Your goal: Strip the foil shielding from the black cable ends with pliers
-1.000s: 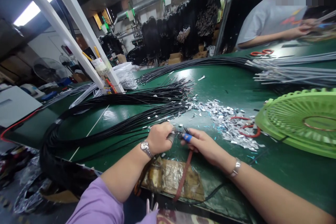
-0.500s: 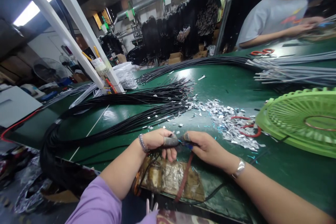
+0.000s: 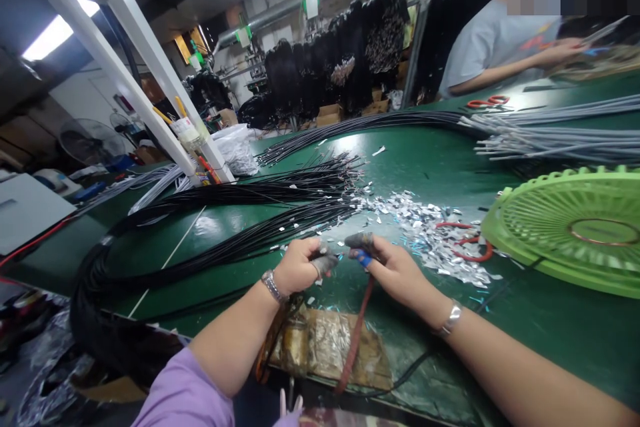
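My left hand (image 3: 300, 265) is closed in a pinch, with grey finger covers on thumb and forefinger, gripping the end of a thin black cable (image 3: 280, 240) from the big bundle. My right hand (image 3: 393, 268) faces it a little apart, also pinched, with a grey finger cover and a blue-wrapped fingertip; what it grips is too small to name. Both hands hover over the green table (image 3: 430, 167) near its front edge. A heap of silver foil scraps (image 3: 430, 233) lies just beyond the right hand.
Black cable bundles (image 3: 225, 200) fan out to the left. Red-handled scissors (image 3: 465, 240) lie in the scraps. A green fan grille (image 3: 570, 227) sits at right, grey cables (image 3: 555, 137) behind it. Another person (image 3: 500, 40) works at the far side. A brown strap (image 3: 355, 333) hangs over the edge.
Both hands have lifted slightly and drawn a little apart; the left hand has turned back into a tighter pinch. The view shifted slightly.
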A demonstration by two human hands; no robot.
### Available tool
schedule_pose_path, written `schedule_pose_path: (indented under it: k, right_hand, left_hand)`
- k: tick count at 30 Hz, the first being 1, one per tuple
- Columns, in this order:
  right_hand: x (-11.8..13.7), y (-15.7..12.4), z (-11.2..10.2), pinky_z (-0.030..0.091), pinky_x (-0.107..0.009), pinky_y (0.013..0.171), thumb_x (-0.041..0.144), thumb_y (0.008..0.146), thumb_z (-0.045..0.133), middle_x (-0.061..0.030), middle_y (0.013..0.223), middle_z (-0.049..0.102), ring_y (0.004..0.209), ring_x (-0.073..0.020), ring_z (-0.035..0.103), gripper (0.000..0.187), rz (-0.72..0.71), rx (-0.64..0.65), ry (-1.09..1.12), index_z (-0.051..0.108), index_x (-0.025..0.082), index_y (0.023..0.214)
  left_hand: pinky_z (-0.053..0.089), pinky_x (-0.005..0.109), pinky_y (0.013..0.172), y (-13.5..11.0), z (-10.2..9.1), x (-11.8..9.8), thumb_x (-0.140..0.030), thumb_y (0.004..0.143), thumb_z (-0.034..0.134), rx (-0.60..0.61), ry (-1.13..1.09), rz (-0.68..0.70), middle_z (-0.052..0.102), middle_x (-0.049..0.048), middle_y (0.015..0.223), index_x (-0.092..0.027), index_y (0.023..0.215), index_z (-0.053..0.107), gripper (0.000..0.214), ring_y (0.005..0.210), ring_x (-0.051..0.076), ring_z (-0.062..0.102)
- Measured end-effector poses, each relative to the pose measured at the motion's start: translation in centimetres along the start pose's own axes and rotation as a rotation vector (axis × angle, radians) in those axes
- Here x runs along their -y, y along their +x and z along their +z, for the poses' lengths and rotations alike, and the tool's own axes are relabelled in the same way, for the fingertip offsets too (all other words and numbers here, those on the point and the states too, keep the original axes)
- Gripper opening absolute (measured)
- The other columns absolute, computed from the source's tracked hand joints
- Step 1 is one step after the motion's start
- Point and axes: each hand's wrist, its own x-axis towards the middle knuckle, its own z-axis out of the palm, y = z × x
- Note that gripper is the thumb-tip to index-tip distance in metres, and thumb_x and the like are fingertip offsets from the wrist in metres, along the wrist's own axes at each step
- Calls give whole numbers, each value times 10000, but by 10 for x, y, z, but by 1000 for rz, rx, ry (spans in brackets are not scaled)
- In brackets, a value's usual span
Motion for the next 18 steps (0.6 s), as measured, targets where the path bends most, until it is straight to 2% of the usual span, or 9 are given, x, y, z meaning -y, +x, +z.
schedule_pose_path:
  k: [2, 5, 8, 10, 13, 16, 18]
  right_hand:
    - [-1, -1, 1, 525, -394, 799, 460, 811, 579, -84, 938, 703, 851, -250, 662, 305, 11, -15, 47, 631, 214, 983]
    - [1, -3, 2, 527, -410, 817, 485, 803, 592, -91, 938, 700, 862, -258, 667, 343, 19, -8, 90, 616, 214, 1011]
    - [5, -4, 3, 520, -392, 803, 522, 801, 583, -85, 915, 694, 851, -250, 651, 355, 33, 1, 114, 623, 209, 964]
    - [8, -3, 4, 512, -359, 745, 551, 802, 574, -63, 832, 681, 780, -230, 622, 353, 49, 14, 105, 632, 209, 869]
    - [11, -2, 4, 474, -315, 647, 599, 799, 557, -20, 661, 611, 649, -193, 544, 393, 66, 43, 94, 616, 218, 723]
    - [13, -1, 3, 446, -303, 623, 623, 794, 550, -6, 608, 569, 601, -175, 497, 423, 46, 65, 99, 601, 222, 669]
    - [14, -1, 3, 438, -302, 618, 621, 797, 547, -7, 611, 573, 596, -174, 490, 426, 22, 79, 86, 596, 223, 655]
  left_hand:
    - [376, 210, 513, -2, 1, 2, -415, 788, 595, -97, 218, 158, 569, 1, 570, -157, 647, 545, 298, 512, 92, 488]
    - [364, 216, 546, -4, 1, 8, -301, 810, 552, -167, 459, 333, 570, 5, 586, -165, 646, 564, 214, 551, 100, 486]
    - [342, 223, 524, -5, 1, 13, -274, 815, 521, -192, 558, 448, 534, -1, 550, -171, 627, 548, 216, 515, 100, 459]
    - [347, 229, 526, -4, 2, 14, -270, 813, 509, -173, 580, 473, 534, 2, 550, -172, 634, 546, 208, 515, 104, 465]
    - [373, 224, 526, -2, 3, 13, -322, 815, 530, -72, 470, 371, 566, 9, 576, -168, 648, 536, 227, 523, 104, 493]
    - [379, 200, 459, 0, 2, 8, -487, 828, 530, 151, 150, 104, 606, 19, 602, -161, 695, 524, 352, 465, 86, 508]
    - [381, 188, 426, 2, 1, 5, -629, 778, 532, 307, -62, -67, 621, 31, 606, -155, 709, 513, 480, 454, 90, 541]
